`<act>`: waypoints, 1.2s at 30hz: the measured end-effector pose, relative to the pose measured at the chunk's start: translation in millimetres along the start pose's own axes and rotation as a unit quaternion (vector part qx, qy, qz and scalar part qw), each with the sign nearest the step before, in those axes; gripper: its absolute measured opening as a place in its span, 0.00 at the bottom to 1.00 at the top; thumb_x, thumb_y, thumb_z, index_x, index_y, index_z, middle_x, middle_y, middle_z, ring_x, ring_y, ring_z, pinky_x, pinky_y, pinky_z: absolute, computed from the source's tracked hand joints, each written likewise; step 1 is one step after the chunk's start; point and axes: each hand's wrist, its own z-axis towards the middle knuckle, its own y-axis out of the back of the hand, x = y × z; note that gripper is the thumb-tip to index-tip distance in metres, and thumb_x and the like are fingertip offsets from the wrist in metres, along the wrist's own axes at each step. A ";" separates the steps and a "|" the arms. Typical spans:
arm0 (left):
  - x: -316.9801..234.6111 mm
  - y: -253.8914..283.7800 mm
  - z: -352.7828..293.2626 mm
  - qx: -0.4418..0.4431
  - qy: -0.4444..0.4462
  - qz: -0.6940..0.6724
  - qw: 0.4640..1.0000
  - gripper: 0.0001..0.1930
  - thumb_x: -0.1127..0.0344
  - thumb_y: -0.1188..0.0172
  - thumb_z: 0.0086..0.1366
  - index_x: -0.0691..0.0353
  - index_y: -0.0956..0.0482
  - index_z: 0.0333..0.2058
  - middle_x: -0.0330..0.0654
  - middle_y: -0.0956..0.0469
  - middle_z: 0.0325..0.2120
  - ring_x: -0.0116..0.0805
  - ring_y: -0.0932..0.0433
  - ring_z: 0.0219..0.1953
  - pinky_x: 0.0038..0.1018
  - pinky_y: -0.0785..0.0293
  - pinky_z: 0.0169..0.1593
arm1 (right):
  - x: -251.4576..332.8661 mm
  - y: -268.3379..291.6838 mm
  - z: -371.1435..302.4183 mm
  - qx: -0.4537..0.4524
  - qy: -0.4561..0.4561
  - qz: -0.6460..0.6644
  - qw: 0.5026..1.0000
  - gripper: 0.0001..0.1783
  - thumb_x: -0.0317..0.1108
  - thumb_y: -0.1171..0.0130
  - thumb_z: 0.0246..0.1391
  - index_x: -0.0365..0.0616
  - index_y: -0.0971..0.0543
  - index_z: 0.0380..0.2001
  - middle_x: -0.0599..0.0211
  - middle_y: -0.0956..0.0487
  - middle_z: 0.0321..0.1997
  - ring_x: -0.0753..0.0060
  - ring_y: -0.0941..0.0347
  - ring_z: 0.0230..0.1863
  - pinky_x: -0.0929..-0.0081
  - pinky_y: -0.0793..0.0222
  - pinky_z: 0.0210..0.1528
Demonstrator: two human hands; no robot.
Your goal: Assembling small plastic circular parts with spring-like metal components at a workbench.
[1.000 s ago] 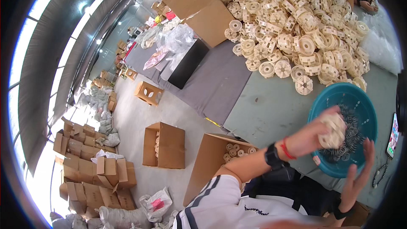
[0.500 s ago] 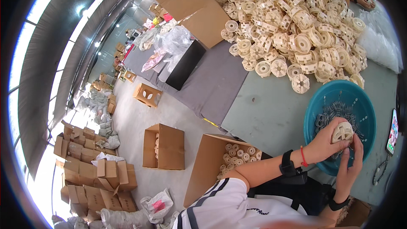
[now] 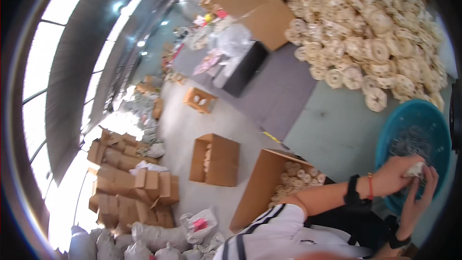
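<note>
My left hand (image 3: 395, 175) grips a cream plastic wheel-shaped part (image 3: 415, 169) with slots, over the near side of a teal bowl (image 3: 385, 144). Against the part's near right side, the thumb and fingertips of my right hand (image 3: 417, 202) come together. Motion blur hides whether they pinch something small. Inside the bowl lie many grey metal coil springs (image 3: 409, 140), smeared in this view. A large heap of the same cream parts (image 3: 380, 50) is piled beyond the bowl on the grey-green table (image 3: 327, 125).
An open cardboard box (image 3: 252, 188) holding cream parts stands left of my left arm. Another box (image 3: 224, 159) sits on the floor farther left. Stacked cartons (image 3: 115, 178) and white sacks (image 3: 159, 236) line the left side. A black bin (image 3: 245, 70) rests on the grey cloth.
My view has swung left, so the scene shifts rightward and blurs. The cream part has turned in my left hand, and both hands stay together at the bowl.
</note>
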 end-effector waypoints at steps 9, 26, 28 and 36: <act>-3.1 10.8 4.6 0.047 0.100 -0.091 0.990 0.20 0.73 0.41 0.51 0.64 0.36 0.44 0.49 0.24 0.27 0.35 0.25 0.26 0.27 0.30 0.31 | -13.1 -3.8 -7.2 0.035 -0.060 0.086 0.994 0.08 0.28 0.55 0.59 0.34 0.33 0.39 0.58 0.35 0.48 0.64 0.38 0.51 0.74 0.44 0.53; 0.5 10.5 5.4 0.049 0.060 -0.089 0.993 0.16 0.70 0.47 0.60 0.66 0.36 0.46 0.45 0.26 0.29 0.30 0.29 0.28 0.26 0.32 0.33 | -44.7 -8.7 -13.4 0.027 -0.120 0.198 0.973 0.15 0.26 0.59 0.61 0.33 0.33 0.49 0.60 0.36 0.57 0.68 0.41 0.58 0.75 0.44 0.57; 0.2 11.2 5.2 0.050 0.084 -0.128 0.987 0.16 0.70 0.47 0.60 0.66 0.36 0.45 0.45 0.27 0.29 0.30 0.29 0.29 0.26 0.32 0.34 | -40.2 -6.6 -11.6 0.033 -0.102 0.178 0.978 0.15 0.25 0.59 0.61 0.33 0.33 0.49 0.60 0.36 0.57 0.69 0.40 0.57 0.75 0.43 0.56; 0.5 12.8 5.7 0.058 0.082 -0.133 0.986 0.14 0.71 0.46 0.59 0.66 0.35 0.43 0.43 0.28 0.36 0.27 0.31 0.34 0.25 0.33 0.39 | -12.3 -3.5 -1.9 0.051 -0.116 0.220 0.967 0.16 0.27 0.62 0.62 0.34 0.33 0.51 0.61 0.33 0.53 0.72 0.37 0.53 0.76 0.44 0.55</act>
